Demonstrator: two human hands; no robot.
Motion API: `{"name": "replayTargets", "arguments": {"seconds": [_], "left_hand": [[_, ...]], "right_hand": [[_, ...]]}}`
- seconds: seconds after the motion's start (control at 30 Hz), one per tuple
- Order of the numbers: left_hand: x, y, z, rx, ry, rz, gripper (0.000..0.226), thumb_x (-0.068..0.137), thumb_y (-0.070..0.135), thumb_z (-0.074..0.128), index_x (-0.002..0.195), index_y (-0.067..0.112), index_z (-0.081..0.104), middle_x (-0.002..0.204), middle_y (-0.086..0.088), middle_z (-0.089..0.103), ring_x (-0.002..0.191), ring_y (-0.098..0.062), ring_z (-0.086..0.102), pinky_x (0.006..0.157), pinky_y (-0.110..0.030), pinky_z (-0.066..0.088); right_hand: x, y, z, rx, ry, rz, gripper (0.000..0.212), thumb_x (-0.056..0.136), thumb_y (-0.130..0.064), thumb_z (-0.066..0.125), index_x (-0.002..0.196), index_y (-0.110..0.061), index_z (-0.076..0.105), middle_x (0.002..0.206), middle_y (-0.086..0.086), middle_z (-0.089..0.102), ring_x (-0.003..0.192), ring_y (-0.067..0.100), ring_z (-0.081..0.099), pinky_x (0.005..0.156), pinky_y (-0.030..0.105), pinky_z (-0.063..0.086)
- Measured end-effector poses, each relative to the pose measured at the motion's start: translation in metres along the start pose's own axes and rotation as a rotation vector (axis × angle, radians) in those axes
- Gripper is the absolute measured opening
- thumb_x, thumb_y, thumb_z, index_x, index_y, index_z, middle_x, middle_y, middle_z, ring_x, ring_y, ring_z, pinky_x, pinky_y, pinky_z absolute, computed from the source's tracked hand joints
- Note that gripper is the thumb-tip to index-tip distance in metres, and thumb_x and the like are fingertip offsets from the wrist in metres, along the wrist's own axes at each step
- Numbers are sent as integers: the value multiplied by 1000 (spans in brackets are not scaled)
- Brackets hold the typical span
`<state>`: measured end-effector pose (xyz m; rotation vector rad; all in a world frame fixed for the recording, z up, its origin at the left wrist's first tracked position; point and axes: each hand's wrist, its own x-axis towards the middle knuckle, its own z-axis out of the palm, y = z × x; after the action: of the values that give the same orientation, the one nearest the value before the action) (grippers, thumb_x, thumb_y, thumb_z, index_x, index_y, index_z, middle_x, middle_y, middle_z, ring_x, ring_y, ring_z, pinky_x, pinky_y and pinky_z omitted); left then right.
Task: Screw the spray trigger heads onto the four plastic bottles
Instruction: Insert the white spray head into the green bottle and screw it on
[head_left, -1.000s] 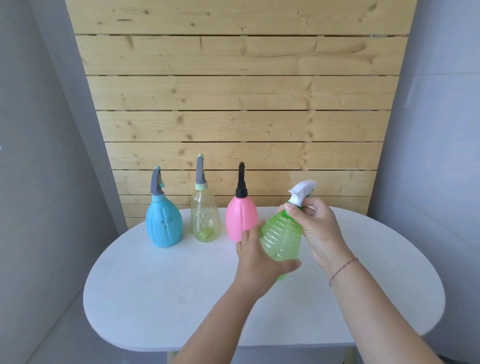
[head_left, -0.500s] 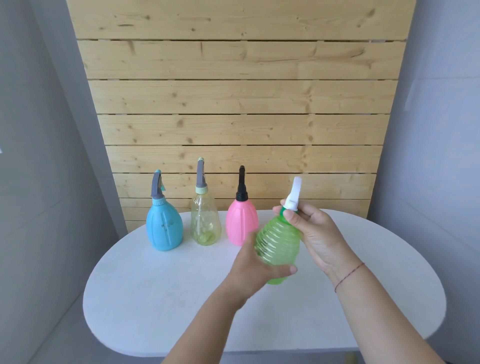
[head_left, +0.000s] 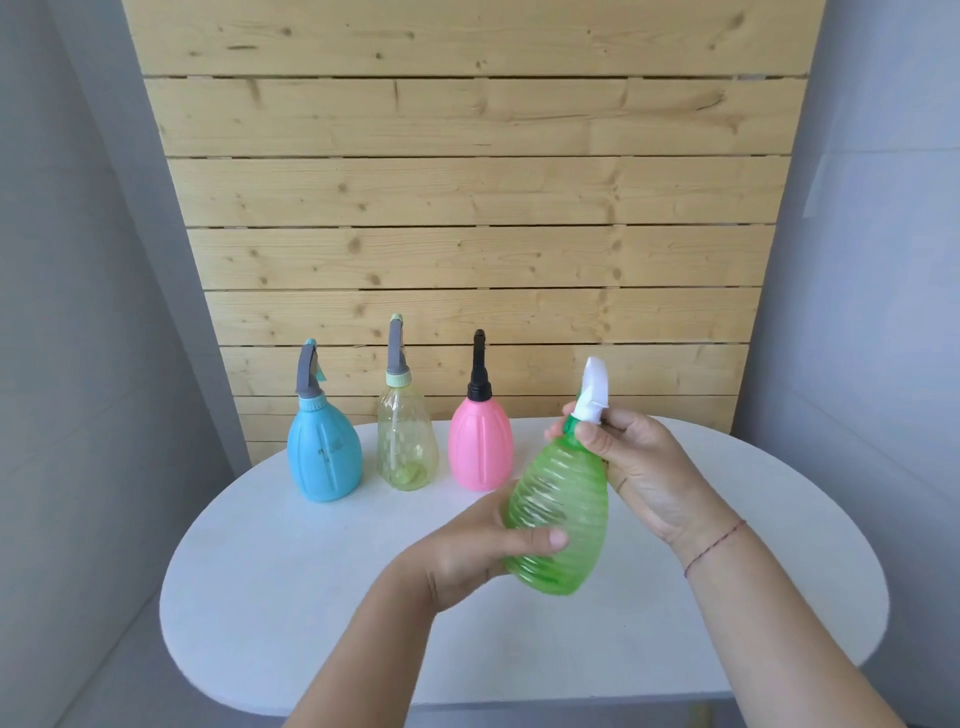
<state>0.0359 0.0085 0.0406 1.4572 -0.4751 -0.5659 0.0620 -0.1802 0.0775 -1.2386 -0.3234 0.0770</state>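
A ribbed green bottle (head_left: 563, 519) is held tilted above the white table (head_left: 291, 597). My left hand (head_left: 478, 551) grips its lower body, thumb across the front. My right hand (head_left: 644, 467) pinches the bottle's neck collar, just under its white trigger head (head_left: 592, 389). Along the back of the table stand a blue bottle (head_left: 324, 457) with a grey trigger head (head_left: 307, 370), a clear yellowish bottle (head_left: 405, 441) with a grey head (head_left: 397, 353), and a pink bottle (head_left: 480, 447) with a black head (head_left: 478, 364).
A wall of pale wooden planks (head_left: 467, 208) rises right behind the table. Grey walls (head_left: 78, 312) close in on both sides. The table's front edge (head_left: 519, 699) curves below my forearms.
The white trigger head has turned from pointing right to standing edge-on. The green bottle has tipped a bit more, its base closer to me.
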Motion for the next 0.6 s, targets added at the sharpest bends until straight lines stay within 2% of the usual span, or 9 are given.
{"name": "replayTargets", "arguments": {"seconds": [0.07,0.13,0.2,0.27,0.37,0.4,0.47,0.53,0.6], "left_hand": [[6,-8,11,114,171,16,64,69,31,82,125,33,52,125,3,64,116,-15,62,96,-31,52],[16,-17,24,345,553,60,77,59,36,88,121,37,42,119,11,55,106,-5,56,86,-18,49],[21,-25,34,580,831,107,94,59,35,88,134,30,32,117,11,40,107,-10,42,96,-27,43],[23,-25,36,528,793,113,98,60,36,87,138,29,29,121,9,37,113,-12,39,102,-34,41],[18,-15,20,181,456,22,74,63,39,83,125,40,41,128,6,52,118,-10,54,93,-29,50],[13,-11,13,97,336,-15,67,66,37,82,123,40,45,128,4,59,117,-9,59,92,-28,52],[8,-8,3,34,157,-52,63,73,27,79,129,29,49,129,-3,64,118,-18,62,99,-38,51],[9,-12,2,49,193,-31,66,72,21,80,131,22,49,126,-6,65,116,-21,63,100,-40,51],[16,-17,15,116,421,17,69,68,20,85,126,25,47,120,0,63,111,-17,62,92,-31,53]], "right_hand": [[1,5,4,-28,63,4,37,72,-21,72,104,-5,66,96,13,72,88,22,65,87,36,50],[2,13,10,-77,175,-16,32,76,-18,71,106,-7,66,100,10,74,92,20,66,94,36,48],[4,19,16,-103,242,-30,25,80,-13,70,105,-9,66,102,12,73,93,21,65,97,38,47],[4,19,14,-144,244,-36,22,82,-12,69,104,-9,66,99,10,73,91,20,65,96,37,47],[2,10,3,-157,139,-41,29,79,-16,69,105,-5,65,92,8,71,88,22,63,89,34,48],[1,9,1,-158,88,-39,33,77,-19,70,105,-3,64,92,9,69,87,22,62,87,33,48],[-1,7,-1,-174,20,-31,38,74,-23,70,104,-1,64,92,10,67,84,19,62,82,29,48],[0,8,4,-188,58,-33,37,73,-21,73,104,-2,66,93,8,69,83,14,65,79,24,49],[2,13,12,-231,219,-53,29,74,-16,76,101,-8,69,89,3,74,78,9,67,76,20,49]]}}
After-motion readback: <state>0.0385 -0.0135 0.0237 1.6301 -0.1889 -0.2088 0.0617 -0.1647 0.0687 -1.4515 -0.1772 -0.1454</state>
